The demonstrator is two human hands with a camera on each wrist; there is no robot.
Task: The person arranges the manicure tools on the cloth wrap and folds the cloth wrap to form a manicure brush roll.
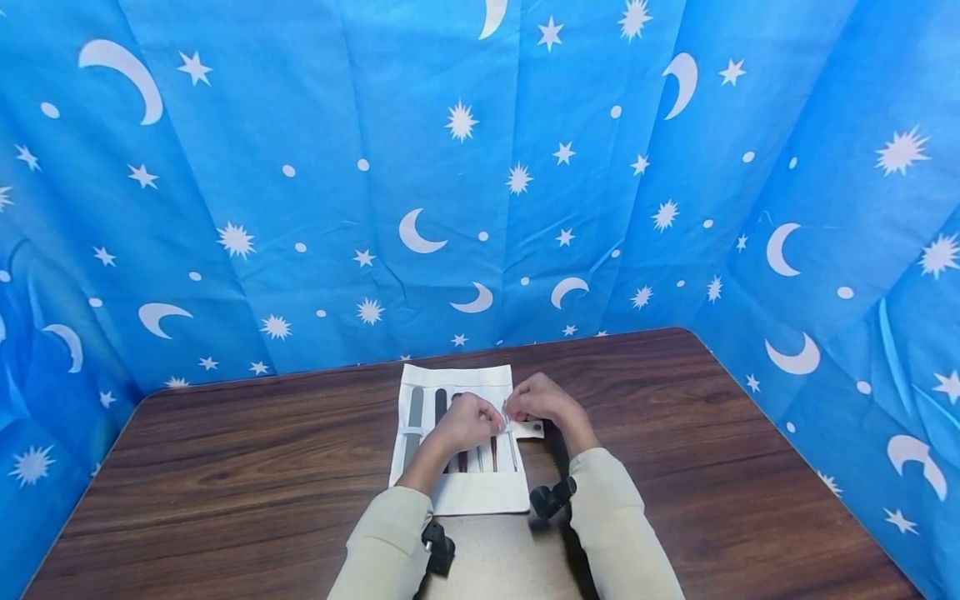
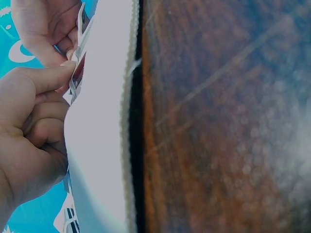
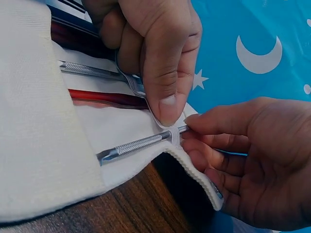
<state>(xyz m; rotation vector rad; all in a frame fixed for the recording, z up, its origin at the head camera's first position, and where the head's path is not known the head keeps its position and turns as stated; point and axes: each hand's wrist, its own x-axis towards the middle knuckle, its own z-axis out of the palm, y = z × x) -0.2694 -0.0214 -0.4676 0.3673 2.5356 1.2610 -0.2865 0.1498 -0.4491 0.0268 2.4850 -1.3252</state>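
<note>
A white fabric tool case [image 1: 480, 497] lies unfolded on the table, holding several slim tools in its pocket. My left hand [image 1: 467, 422] reaches over its middle and pinches the grey elastic band [image 3: 175, 138] near the right edge. My right hand [image 1: 542, 398] is at that edge, thumb and fingers gripping the upper end of a silver tool with a knurled handle [image 3: 136, 147]. This tool runs under the band, its lower end at the pocket. Beside it lie a red-handled tool [image 3: 107, 98] and another knurled silver tool [image 3: 90, 69]. The gripped tip is hidden by my fingers.
A grey flat file [image 1: 415, 417] and a black one [image 1: 440, 404] stand in the case's left part. A white strap with a dark snap [image 1: 534, 429] sticks out at right. Dark wooden table [image 1: 262, 483] surrounds the case; a blue curtain [image 1: 337, 167] hangs behind.
</note>
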